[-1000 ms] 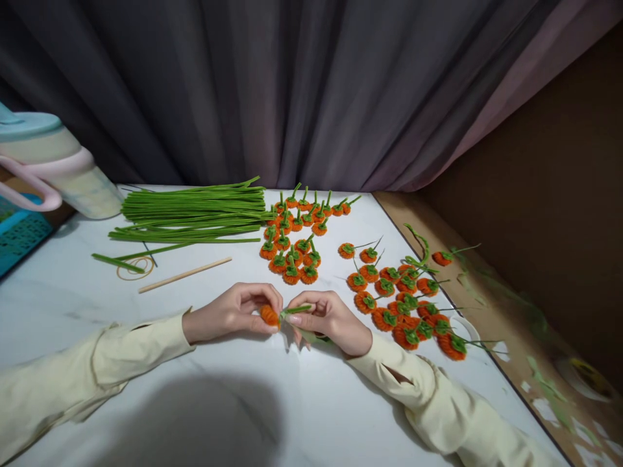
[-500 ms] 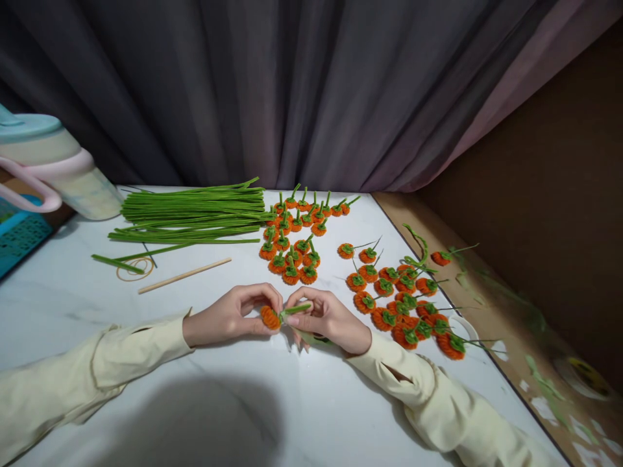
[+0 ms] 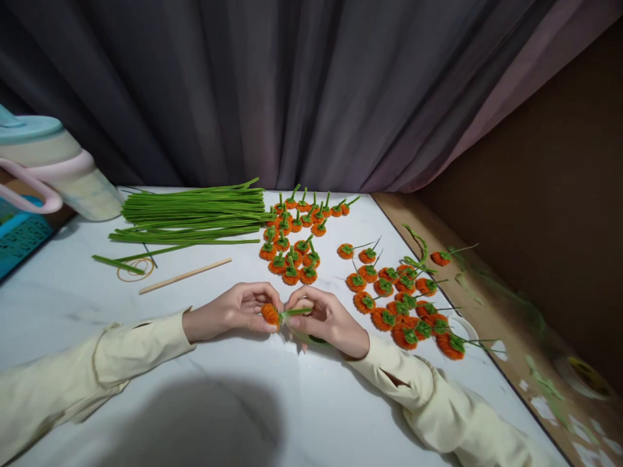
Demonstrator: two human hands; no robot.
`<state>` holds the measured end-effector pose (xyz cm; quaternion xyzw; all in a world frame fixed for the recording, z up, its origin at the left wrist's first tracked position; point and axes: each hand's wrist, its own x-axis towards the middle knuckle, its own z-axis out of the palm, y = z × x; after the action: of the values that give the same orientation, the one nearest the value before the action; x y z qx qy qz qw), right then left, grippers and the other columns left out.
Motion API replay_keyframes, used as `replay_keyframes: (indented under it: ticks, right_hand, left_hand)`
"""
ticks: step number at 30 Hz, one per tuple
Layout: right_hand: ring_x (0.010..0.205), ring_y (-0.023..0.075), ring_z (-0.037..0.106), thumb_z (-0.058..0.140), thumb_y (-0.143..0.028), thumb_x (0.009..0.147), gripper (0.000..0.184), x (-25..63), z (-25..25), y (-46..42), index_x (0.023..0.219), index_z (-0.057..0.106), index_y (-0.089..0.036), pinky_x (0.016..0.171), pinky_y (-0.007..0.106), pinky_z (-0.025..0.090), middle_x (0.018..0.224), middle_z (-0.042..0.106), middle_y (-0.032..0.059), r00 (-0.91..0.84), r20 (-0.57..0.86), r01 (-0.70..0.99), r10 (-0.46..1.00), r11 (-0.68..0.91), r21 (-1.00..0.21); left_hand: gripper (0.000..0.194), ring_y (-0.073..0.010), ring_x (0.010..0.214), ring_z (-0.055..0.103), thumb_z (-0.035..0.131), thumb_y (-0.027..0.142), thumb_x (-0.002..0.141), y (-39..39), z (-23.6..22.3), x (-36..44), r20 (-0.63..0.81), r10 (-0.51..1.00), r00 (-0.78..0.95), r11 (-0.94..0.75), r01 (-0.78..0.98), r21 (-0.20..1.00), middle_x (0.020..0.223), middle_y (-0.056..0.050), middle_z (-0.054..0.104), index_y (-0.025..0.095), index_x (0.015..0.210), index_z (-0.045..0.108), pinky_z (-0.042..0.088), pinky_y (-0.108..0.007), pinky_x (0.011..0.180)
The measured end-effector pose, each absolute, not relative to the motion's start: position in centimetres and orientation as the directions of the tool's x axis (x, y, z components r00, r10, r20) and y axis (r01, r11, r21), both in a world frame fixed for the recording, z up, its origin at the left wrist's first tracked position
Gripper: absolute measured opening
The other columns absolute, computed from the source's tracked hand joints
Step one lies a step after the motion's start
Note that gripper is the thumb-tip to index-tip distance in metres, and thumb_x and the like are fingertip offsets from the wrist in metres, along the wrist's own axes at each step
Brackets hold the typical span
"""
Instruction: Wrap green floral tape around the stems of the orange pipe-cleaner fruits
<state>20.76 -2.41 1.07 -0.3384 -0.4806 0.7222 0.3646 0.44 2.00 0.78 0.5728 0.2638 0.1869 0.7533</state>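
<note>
A small orange fuzzy pumpkin [image 3: 269, 314] with a green stem [image 3: 294, 312] is held between both hands just above the white table [image 3: 243, 402]. My left hand [image 3: 232, 311] pinches the orange body. My right hand [image 3: 325, 317] is closed on the green stem that sticks out to the right. Both arms wear pale yellow sleeves.
A bundle of green pipe cleaners [image 3: 195, 214] lies at the back. Several finished pumpkins sit in one cluster [image 3: 292, 246] behind the hands and another [image 3: 403, 305] to the right. A wooden stick [image 3: 185, 275], a rubber band [image 3: 134, 267], a jug [image 3: 53, 168] and dark curtains surround.
Both hands have shifted slightly away from me with the pumpkin; the right hand's fingers have worked round the stem. Nothing else on the table moved.
</note>
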Motion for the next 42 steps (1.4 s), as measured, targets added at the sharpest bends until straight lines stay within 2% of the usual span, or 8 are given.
replay_keyframes:
  ticks: [5, 11, 16, 21, 30, 35, 42]
  right_hand:
    - [0.063, 0.0090, 0.053, 0.074, -0.033, 0.069, 0.033, 20.62, 0.79, -2.69, 0.088, 0.054, -0.016, 0.048, 0.020, 0.052, 0.082, 0.055, 0.0010, -0.471, -0.100, -0.195, 0.877, -0.214, -0.957]
    - [0.059, 0.0073, 0.052, 0.076, -0.032, 0.066, 0.036, 20.42, 0.50, -2.90, 0.089, 0.053, -0.017, 0.047, 0.017, 0.049, 0.083, 0.055, 0.0014, -0.417, -0.099, -0.111, 0.904, -0.159, -0.981]
    - [0.055, 0.0067, 0.050, 0.069, -0.032, 0.072, 0.026, 20.36, 0.48, -2.90, 0.087, 0.053, -0.018, 0.044, 0.017, 0.046, 0.079, 0.056, 0.0007, -0.387, -0.059, -0.056, 0.920, -0.088, -0.995]
    - [0.053, 0.0065, 0.049, 0.066, -0.029, 0.074, 0.019, 20.22, 0.52, -3.00, 0.085, 0.054, -0.017, 0.042, 0.016, 0.042, 0.074, 0.057, 0.0000, -0.340, 0.000, 0.028, 0.940, 0.011, -1.000]
    - [0.041, 0.0036, 0.044, 0.066, -0.036, 0.074, 0.025, 20.24, 0.20, -3.00, 0.085, 0.055, -0.017, 0.037, 0.018, 0.037, 0.074, 0.058, -0.0003, -0.306, -0.040, 0.087, 0.951, -0.014, -0.996]
    - [0.041, 0.0054, 0.046, 0.068, -0.036, 0.073, 0.026, 20.20, 0.20, -2.94, 0.084, 0.053, -0.018, 0.037, 0.018, 0.037, 0.063, 0.054, -0.0034, -0.323, -0.067, 0.048, 0.944, -0.054, -0.997]
    - [0.048, 0.0065, 0.047, 0.067, -0.036, 0.074, 0.024, 20.25, 0.42, -2.88, 0.082, 0.055, -0.017, 0.043, 0.019, 0.040, 0.064, 0.054, -0.0030, -0.316, -0.039, 0.036, 0.948, -0.029, -0.999]
  left_hand:
    - [0.022, -0.0120, 0.077, 0.053, 0.071, 0.019, 0.071, 2.09, 0.82, 0.51, -0.175, 0.579, 0.797, 0.270, 0.016, 0.963, 0.082, -0.001, 0.058, 0.015, 0.088, 0.058, 0.042, -0.022, 0.070]
    - [0.026, -0.0135, 0.079, 0.054, 0.072, 0.022, 0.070, 2.04, 0.88, 0.48, -0.187, 0.581, 0.792, 0.273, 0.027, 0.962, 0.083, -0.002, 0.058, 0.014, 0.089, 0.056, 0.043, -0.023, 0.070]
    - [0.029, -0.0115, 0.070, 0.054, 0.071, 0.024, 0.072, 1.97, 0.93, 0.56, -0.209, 0.566, 0.797, 0.320, 0.021, 0.947, 0.079, -0.002, 0.060, 0.014, 0.092, 0.053, 0.042, -0.022, 0.063]
    - [0.028, -0.0111, 0.067, 0.055, 0.070, 0.025, 0.074, 1.91, 0.93, 0.56, -0.210, 0.553, 0.806, 0.346, 0.008, 0.938, 0.078, -0.002, 0.063, 0.013, 0.092, 0.052, 0.042, -0.023, 0.063]
    - [0.028, -0.0111, 0.068, 0.055, 0.069, 0.028, 0.076, 1.95, 0.97, 0.49, -0.212, 0.551, 0.807, 0.342, 0.014, 0.940, 0.078, -0.003, 0.063, 0.013, 0.092, 0.052, 0.041, -0.023, 0.064]
    - [0.025, -0.0108, 0.069, 0.055, 0.067, 0.030, 0.078, 1.82, 0.92, 0.49, -0.168, 0.560, 0.811, 0.270, 0.013, 0.963, 0.077, -0.002, 0.061, 0.014, 0.090, 0.052, 0.042, -0.022, 0.064]
    - [0.022, -0.0121, 0.075, 0.054, 0.063, 0.033, 0.082, 1.72, 0.49, 0.49, -0.050, 0.612, 0.790, 0.015, 0.051, 0.999, 0.083, -0.002, 0.056, 0.015, 0.092, 0.054, 0.045, -0.024, 0.067]
